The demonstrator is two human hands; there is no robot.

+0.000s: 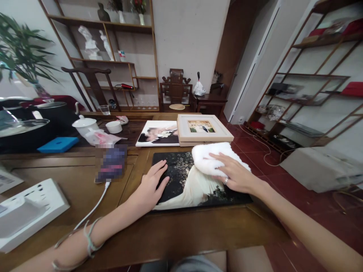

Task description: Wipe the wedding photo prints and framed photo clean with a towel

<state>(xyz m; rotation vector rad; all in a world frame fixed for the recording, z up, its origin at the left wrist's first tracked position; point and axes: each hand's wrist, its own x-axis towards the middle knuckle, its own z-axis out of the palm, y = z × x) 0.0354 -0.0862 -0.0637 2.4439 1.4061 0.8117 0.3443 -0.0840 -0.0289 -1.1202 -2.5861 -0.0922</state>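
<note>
A dark photo print (176, 177) with a pale flowing dress lies flat near the table's front edge. My left hand (153, 181) rests on its left side, fingers stretched out and holding nothing. On the print's upper right part is a folded white towel (210, 158), with my right hand (231, 172) over it, fingers pressing into the cloth. The towel hides that corner of the print. Just behind stand a white-edged photo panel (159, 134) and a pale wooden picture frame (224, 130) with a small photo inside.
Left of the print, a phone (112, 164) is plugged into a white cable (93, 207). A white power strip (31, 211) lies at the front left. Farther back are a blue box (58, 144), a lidded white cup (85, 124) and dark pots (25, 132).
</note>
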